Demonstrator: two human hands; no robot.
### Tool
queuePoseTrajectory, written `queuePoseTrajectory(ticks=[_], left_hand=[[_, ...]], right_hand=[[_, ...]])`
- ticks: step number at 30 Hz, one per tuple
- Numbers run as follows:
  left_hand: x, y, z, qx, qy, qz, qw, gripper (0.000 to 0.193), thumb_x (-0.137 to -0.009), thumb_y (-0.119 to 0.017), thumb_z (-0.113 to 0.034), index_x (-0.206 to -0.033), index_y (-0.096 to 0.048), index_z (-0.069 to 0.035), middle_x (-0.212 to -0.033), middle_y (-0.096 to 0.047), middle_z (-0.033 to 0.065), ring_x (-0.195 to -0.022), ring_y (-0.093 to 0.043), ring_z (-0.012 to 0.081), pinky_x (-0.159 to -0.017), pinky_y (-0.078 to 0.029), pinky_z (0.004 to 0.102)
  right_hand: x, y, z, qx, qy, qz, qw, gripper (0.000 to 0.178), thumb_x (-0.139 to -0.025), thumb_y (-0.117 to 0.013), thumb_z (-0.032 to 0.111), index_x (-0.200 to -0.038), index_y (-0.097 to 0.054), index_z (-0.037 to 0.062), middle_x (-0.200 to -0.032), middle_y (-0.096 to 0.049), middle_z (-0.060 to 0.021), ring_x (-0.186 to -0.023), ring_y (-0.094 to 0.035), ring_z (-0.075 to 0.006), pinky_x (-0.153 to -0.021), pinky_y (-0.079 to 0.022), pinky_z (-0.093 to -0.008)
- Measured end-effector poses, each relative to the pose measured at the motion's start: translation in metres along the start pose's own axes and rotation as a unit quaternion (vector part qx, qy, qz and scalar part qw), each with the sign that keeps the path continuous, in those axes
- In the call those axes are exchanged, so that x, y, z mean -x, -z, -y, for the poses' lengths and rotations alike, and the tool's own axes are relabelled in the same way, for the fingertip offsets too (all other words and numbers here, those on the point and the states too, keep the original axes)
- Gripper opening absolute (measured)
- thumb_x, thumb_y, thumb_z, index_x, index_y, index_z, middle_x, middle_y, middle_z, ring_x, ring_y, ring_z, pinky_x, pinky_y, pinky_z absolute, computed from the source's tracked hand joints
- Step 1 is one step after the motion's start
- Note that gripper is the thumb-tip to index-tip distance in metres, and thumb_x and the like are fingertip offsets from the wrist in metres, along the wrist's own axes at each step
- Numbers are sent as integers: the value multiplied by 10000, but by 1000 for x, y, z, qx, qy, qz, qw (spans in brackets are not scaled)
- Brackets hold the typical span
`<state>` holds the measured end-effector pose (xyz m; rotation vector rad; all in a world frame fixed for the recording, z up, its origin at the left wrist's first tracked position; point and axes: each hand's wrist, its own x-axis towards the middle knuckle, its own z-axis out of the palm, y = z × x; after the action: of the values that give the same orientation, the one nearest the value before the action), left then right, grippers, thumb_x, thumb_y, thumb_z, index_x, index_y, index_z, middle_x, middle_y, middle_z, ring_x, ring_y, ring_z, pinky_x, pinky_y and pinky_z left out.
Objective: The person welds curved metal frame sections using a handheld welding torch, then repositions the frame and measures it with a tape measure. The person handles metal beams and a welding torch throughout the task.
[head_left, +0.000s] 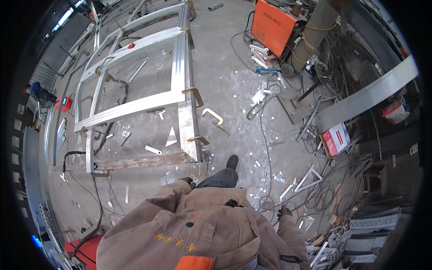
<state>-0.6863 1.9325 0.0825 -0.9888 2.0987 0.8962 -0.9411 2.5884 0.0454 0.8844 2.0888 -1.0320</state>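
My left hand (189, 182), in a dark glove, hangs at my left side near the front of the jacket. Its fingers are mostly hidden, so what it holds, if anything, does not show. Beside it on the floor lies a pale flat offcut (167, 179). My right hand (284, 211), gloved too, hangs out to the right with its fingers somewhat apart and nothing visible in them. Loose cables and a white triangular metal frame (309, 179) lie on the floor beyond it. Ahead on the left rests a large silver metal frame (182, 76), with C-clamps (193, 96) on its right edge.
A loose C-clamp (213, 116) lies on the floor right of the frame. An orange welding machine (272, 27) stands far right beside a post. Cables (265, 139), metal scraps and a red-and-white box (335, 140) clutter the right side. Another person (41, 92) is at the far left.
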Motion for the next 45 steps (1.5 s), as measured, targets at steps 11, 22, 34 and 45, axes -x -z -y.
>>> queuePoseTrajectory(ticks=[11,22,34,45], left_hand=[[-161,177,-227,215,-78,-100,968,627,-1085,-785,-529,-1485,-829,-48,-1332,-884,249,-1250,-852,405,-1109,-656,492],[-284,373,-347,297,-101,-159,936,635,-1098,-788,-520,-1543,-796,-66,-1344,-888,221,-1241,-861,383,-1116,-665,473],[-435,536,-376,333,27,-243,911,697,-1110,-738,-591,-1602,-759,-96,-1356,-888,210,-1261,-850,426,-1133,-657,514],[-521,696,-398,384,-3,-291,876,464,-1212,-644,-312,-1611,-750,-99,-1669,-703,254,-1496,-730,416,-1257,-571,496]], right_hand=[[-134,-102,255,173,47,175,968,722,-1155,-706,672,-1439,-813,17,-1252,-899,-168,-927,-837,-286,-717,-620,-489],[-126,-203,664,350,276,156,881,722,-1173,-643,612,-1475,-835,-15,-1481,-836,-297,-1386,-789,-441,-1197,-580,-511],[-272,-493,1001,470,266,218,813,802,-1138,-643,713,-1430,-825,-11,-1301,-848,-250,-1211,-760,-397,-1047,-579,-492],[-263,-765,1455,404,336,236,817,683,-1134,-729,645,-1310,-818,-9,-1031,-827,-158,-776,-706,-275,-698,-559,-454]])
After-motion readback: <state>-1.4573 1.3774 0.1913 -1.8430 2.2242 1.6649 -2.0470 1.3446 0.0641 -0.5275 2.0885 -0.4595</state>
